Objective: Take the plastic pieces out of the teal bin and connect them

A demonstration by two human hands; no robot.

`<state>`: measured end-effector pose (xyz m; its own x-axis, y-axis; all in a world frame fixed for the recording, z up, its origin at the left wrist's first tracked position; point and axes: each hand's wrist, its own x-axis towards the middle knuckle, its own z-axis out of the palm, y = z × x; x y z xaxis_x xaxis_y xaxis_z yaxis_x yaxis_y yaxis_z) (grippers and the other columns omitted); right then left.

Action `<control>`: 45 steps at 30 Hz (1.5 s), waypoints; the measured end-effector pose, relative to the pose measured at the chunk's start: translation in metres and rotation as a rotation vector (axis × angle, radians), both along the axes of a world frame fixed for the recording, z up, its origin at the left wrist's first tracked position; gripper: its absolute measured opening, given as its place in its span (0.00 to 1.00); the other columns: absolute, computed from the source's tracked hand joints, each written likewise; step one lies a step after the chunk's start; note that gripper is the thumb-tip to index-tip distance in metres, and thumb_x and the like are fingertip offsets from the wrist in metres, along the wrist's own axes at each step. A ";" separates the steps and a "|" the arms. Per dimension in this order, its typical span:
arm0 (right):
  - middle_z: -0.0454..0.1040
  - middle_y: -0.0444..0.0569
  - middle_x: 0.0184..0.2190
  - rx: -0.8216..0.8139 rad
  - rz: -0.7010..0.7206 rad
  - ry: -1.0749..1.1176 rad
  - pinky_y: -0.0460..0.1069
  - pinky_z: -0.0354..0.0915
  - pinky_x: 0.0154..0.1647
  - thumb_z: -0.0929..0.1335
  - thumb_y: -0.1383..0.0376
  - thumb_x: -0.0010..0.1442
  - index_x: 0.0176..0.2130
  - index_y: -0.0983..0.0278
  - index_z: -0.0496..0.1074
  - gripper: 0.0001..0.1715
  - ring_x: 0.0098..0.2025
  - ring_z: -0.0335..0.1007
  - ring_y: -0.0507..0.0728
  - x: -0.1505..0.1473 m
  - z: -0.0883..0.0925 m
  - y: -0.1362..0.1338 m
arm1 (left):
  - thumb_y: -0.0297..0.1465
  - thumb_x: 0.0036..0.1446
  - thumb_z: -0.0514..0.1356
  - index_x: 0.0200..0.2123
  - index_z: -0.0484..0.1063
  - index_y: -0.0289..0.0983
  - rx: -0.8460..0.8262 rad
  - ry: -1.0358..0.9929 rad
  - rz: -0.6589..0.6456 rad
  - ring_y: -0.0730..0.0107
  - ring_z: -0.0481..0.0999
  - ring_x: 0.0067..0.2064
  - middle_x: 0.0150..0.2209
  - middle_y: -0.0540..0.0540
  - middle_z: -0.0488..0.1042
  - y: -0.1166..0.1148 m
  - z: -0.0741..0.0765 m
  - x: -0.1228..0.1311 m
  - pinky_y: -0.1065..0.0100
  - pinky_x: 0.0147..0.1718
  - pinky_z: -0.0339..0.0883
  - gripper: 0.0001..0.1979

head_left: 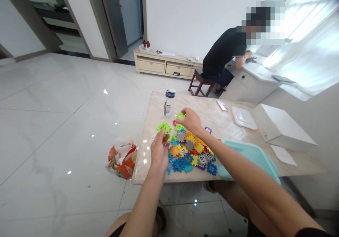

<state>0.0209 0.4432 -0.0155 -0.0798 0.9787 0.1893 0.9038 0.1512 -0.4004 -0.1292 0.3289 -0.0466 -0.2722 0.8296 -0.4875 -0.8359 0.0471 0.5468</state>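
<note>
My left hand (160, 147) is closed on some joined lime-green plastic building pieces (164, 127) with toothed edges, held up near the table's left side. Between the fingers of my right hand (192, 120) is a single lime-green building piece (180, 116) with a window-like grid. Below both hands spreads a heap of toothed building pieces (190, 145) in blue, orange, yellow, grey, red and green. My right forearm hides part of the heap's right side.
A clear bottle (168, 109) with a blue lid stands behind the heap. To the right are a teal tub (246, 152), a white lid (244, 117), a white box (284, 126) and a phone (222, 105). A bag (123, 159) sits on the floor; a person (225, 53) sits beyond.
</note>
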 end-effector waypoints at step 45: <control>0.77 0.55 0.48 0.109 0.347 -0.040 0.62 0.74 0.53 0.75 0.69 0.59 0.53 0.61 0.72 0.22 0.52 0.75 0.68 0.114 0.017 -0.145 | 0.46 0.47 0.78 0.40 0.84 0.39 -0.013 0.453 -0.621 0.65 0.81 0.42 0.43 0.45 0.84 -0.018 -0.050 0.068 0.70 0.33 0.63 0.22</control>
<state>0.1349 0.2980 0.0019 -0.4128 0.8665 0.2808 0.8061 0.4911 -0.3302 -0.0610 0.3111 -0.0965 0.0666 0.8905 -0.4501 -0.3488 0.4434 0.8256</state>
